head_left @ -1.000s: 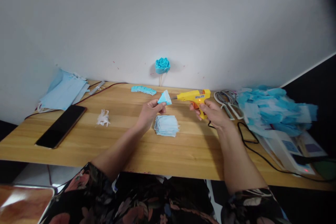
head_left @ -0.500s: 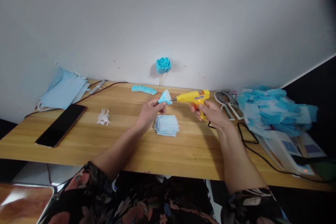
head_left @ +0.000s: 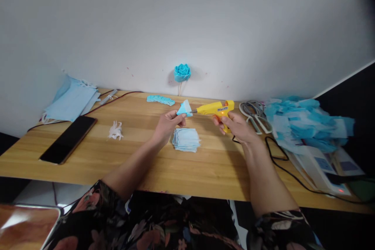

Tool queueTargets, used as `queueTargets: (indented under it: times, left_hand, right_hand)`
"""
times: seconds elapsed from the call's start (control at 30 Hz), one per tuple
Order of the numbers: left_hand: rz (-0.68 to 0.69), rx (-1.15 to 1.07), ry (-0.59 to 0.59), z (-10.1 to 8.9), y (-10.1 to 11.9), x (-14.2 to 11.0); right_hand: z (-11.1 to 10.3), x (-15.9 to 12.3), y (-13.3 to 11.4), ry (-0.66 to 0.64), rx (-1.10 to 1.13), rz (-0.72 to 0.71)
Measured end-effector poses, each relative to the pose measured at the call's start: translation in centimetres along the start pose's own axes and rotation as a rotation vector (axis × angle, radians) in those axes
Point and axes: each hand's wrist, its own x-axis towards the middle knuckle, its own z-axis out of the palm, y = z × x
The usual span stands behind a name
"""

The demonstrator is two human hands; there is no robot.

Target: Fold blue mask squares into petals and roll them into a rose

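Pinched in my left hand (head_left: 169,125) is a small folded piece of blue and white mask fabric (head_left: 184,108). My right hand (head_left: 236,125) grips a yellow hot glue gun (head_left: 215,108) by its handle, and a small orange light glows on its side. The gun's metal nozzle points left, at the right edge of the folded piece. Below the hands lies a stack of pale blue fabric squares (head_left: 186,140). A row of folded blue pieces (head_left: 160,100) lies behind my left hand. Beyond them a blue fabric rose (head_left: 182,73) stands on a thin stick against the wall.
Face masks (head_left: 72,99) and a black phone (head_left: 68,140) lie on the left, near a clump of white strips (head_left: 115,130). At right are scissors (head_left: 259,124), a heap of blue fabric scraps (head_left: 307,123), a white power strip (head_left: 326,170) and a black cable (head_left: 293,172).
Almost nothing differs. The folded piece and the glue gun's nozzle stay together, with only a very slight shift.
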Motion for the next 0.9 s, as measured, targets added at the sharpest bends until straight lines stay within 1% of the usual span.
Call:
queueTargets:
  times: [0.27, 0.33, 0.43, 0.57, 0.73, 0.9]
  left_hand:
    - [0.014, -0.013, -0.01, -0.2, -0.1, 0.0]
    - [0.022, -0.04, -0.013, -0.3, -0.3, 0.1]
    - [0.011, -0.1, 0.007, -0.3, -0.3, 0.2]
    - [-0.037, -0.17, 0.05, -0.3, 0.1, 0.3]
    - [-0.055, -0.173, 0.017, -0.2, 0.1, 0.1]
    - [-0.079, -0.15, 0.002, -0.1, -0.1, 0.0]
  right_hand:
    - [-0.1, 0.1, -0.1, -0.041, -0.045, -0.007]
    - [-0.1, 0.1, -0.2, -0.028, -0.063, -0.003]
    - [0.0, 0.0, -0.6, 0.03, -0.065, 0.002]
    - [0.4, -0.1, -1.1, 0.091, 0.012, -0.015]
    - [1.4, 0.0, -1.2, 0.119, 0.097, -0.043]
    - [2.2, 0.2, -1.1, 0.125, 0.167, -0.019]
